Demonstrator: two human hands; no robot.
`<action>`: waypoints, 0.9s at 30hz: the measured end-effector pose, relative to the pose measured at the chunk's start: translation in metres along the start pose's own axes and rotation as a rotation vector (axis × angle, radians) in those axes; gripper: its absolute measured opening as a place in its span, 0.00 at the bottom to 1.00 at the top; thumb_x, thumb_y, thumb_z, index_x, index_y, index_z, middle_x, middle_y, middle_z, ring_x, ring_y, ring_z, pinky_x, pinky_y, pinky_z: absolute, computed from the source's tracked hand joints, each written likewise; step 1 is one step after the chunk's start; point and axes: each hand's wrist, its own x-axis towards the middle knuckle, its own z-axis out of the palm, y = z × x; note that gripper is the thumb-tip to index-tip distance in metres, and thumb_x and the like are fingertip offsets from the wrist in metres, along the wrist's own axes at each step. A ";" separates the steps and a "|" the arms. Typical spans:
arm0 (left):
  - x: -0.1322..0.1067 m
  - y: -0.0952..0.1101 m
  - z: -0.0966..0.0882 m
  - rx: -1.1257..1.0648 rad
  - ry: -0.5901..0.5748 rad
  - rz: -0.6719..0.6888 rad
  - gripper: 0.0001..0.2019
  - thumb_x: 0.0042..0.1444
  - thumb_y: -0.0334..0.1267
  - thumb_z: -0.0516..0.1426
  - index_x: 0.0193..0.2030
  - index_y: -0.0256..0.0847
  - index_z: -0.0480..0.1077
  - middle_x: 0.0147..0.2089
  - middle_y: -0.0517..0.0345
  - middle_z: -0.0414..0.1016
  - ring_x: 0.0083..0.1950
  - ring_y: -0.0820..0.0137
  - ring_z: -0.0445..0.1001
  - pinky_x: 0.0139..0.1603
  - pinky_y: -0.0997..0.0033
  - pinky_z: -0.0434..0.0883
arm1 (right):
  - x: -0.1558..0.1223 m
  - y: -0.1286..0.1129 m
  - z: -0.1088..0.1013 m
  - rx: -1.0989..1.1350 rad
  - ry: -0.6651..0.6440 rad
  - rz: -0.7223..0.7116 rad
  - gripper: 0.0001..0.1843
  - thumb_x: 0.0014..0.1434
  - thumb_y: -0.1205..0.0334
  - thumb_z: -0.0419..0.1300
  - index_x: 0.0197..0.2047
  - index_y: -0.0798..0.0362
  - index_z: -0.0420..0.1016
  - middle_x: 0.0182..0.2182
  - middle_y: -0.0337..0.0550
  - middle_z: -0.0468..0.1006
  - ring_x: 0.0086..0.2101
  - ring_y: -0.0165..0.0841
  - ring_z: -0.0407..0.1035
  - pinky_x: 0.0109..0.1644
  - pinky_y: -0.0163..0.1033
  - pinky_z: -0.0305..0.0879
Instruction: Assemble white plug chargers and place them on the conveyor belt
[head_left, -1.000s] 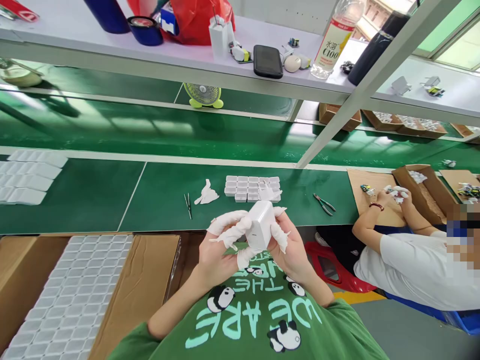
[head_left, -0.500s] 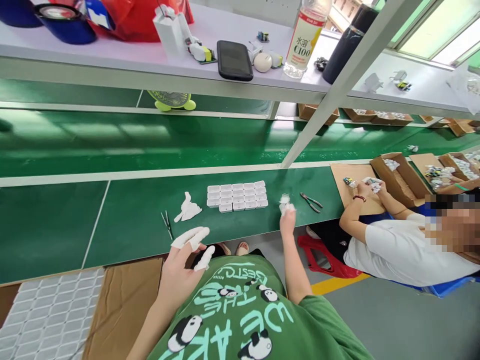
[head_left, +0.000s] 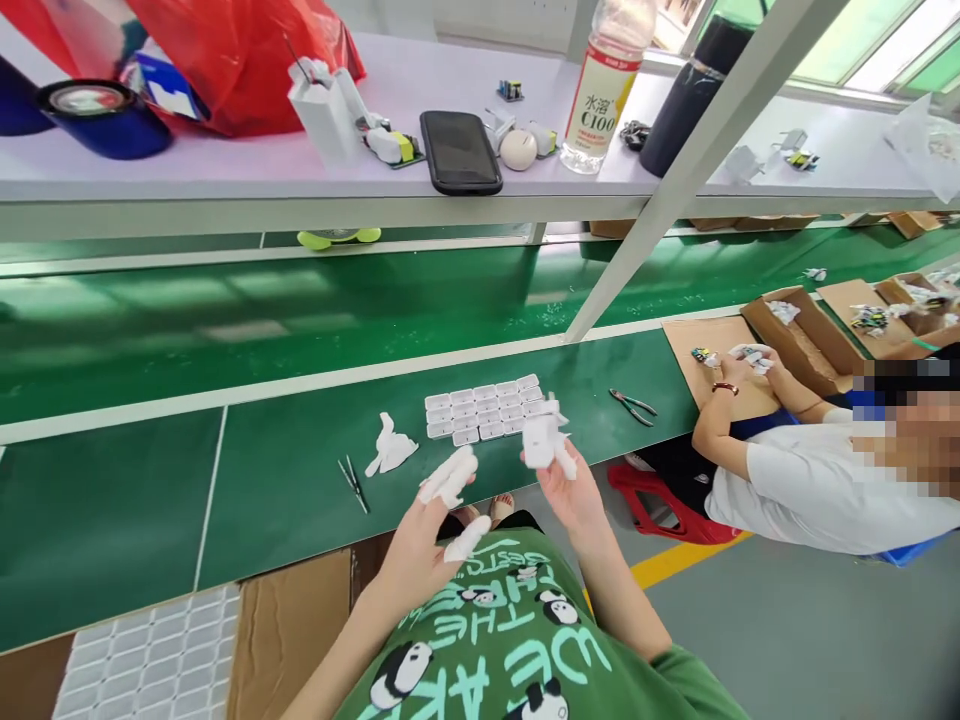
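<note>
My right hand [head_left: 576,497], with white coverings on its fingers, is closed on a white plastic casing [head_left: 538,440], held up over the table's front edge. The casing partly hides the right end of the block of small white trays [head_left: 487,408], which are set side by side in rows. My left hand [head_left: 431,530] is open, its thumb apart from the fingers, and it holds nothing. White coverings wrap those fingertips too. A crumpled white cloth [head_left: 391,450] and metal tweezers [head_left: 353,484] lie on the green tabletop to the left. Green-handled pliers [head_left: 632,406] rest to the right.
A shelf [head_left: 247,190] above carries a phone [head_left: 460,150], a drink bottle [head_left: 604,95] and a dark flask [head_left: 694,95]. At right, a co-worker [head_left: 795,475] handles parts beside cardboard boxes [head_left: 799,345]. Lower left, many white pieces [head_left: 154,650] sit beside cardboard.
My right hand has lifted the white casing off the table side and brought it left, towards my body. My left hand has moved right, nearer to it. The camera view has tilted up.
</note>
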 end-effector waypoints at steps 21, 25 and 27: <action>0.012 -0.084 -0.056 -0.150 0.235 0.023 0.30 0.66 0.41 0.54 0.73 0.43 0.56 0.61 0.39 0.76 0.63 0.54 0.76 0.61 0.48 0.75 | 0.033 0.057 0.143 -0.217 -0.321 0.269 0.22 0.56 0.51 0.71 0.50 0.50 0.73 0.36 0.42 0.82 0.37 0.38 0.79 0.42 0.44 0.79; -0.031 -0.130 -0.066 -0.002 0.349 -0.170 0.23 0.63 0.36 0.54 0.66 0.48 0.67 0.61 0.44 0.77 0.63 0.51 0.76 0.59 0.44 0.77 | 0.156 0.080 0.110 -0.687 0.036 0.049 0.11 0.56 0.65 0.62 0.43 0.51 0.68 0.38 0.45 0.81 0.37 0.37 0.79 0.44 0.44 0.79; -0.062 -0.153 -0.073 0.086 0.409 -0.260 0.25 0.59 0.35 0.56 0.63 0.55 0.70 0.59 0.49 0.78 0.60 0.46 0.78 0.53 0.42 0.80 | 0.215 0.077 0.103 -1.013 0.218 -0.124 0.12 0.55 0.67 0.57 0.44 0.53 0.66 0.43 0.50 0.79 0.41 0.39 0.77 0.47 0.45 0.77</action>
